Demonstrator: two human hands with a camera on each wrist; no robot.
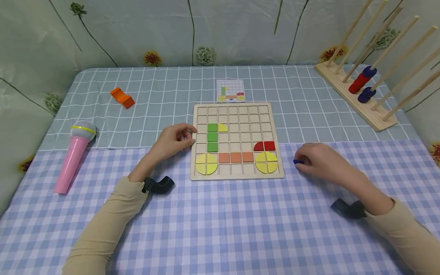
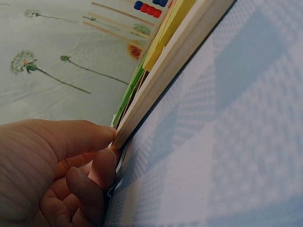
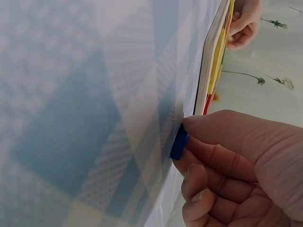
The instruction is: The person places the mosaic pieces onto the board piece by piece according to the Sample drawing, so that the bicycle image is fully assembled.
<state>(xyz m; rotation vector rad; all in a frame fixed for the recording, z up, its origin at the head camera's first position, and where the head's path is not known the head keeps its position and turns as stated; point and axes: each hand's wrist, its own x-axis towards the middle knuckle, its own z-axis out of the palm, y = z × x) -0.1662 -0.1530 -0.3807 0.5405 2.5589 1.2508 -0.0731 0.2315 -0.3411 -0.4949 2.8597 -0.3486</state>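
Observation:
A square wooden grid board (image 1: 241,174) lies on the checked cloth. Set in it are green squares (image 1: 212,137), orange squares (image 1: 236,157), red pieces (image 1: 269,145), a yellow piece (image 1: 222,128) by the top green square, and two yellow circles (image 1: 206,164) of quarter pieces. At the board's left edge, my left hand (image 1: 172,141) holds the rim with thumb and index finger; its other fingers curl in the left wrist view. Right of the board, my right hand (image 1: 323,160) pinches a small blue piece (image 3: 178,143) just at the cloth, most of its shape hidden.
Behind the board lies a pattern card (image 1: 230,90). A pink toy microphone (image 1: 73,156) and an orange block (image 1: 122,98) are at left. The wooden peg rack (image 1: 355,96) with red and blue beads stands at the back right, before a flowered curtain.

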